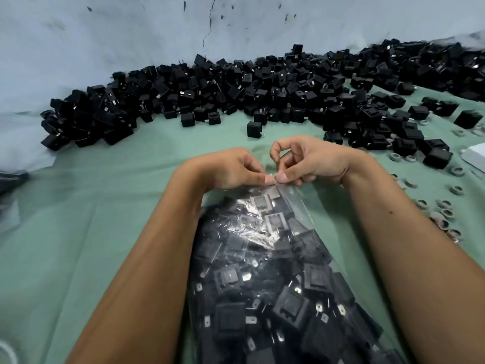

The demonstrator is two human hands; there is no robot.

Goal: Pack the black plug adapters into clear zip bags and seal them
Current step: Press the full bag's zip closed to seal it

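Head view: fingers (271, 179) of both hands pinching full zip bag's (275, 271) top edge.

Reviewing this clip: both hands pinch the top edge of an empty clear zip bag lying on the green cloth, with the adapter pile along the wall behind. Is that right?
Not quite. The head view shows the clear zip bag is packed full of black plug adapters, not empty. The rest holds: the left hand and right hand both pinch its top edge, it lies on the green cloth, and the adapter pile runs along the wall.

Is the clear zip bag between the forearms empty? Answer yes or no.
No: the clear zip bag is packed with black plug adapters, and both hands pinch its top edge.
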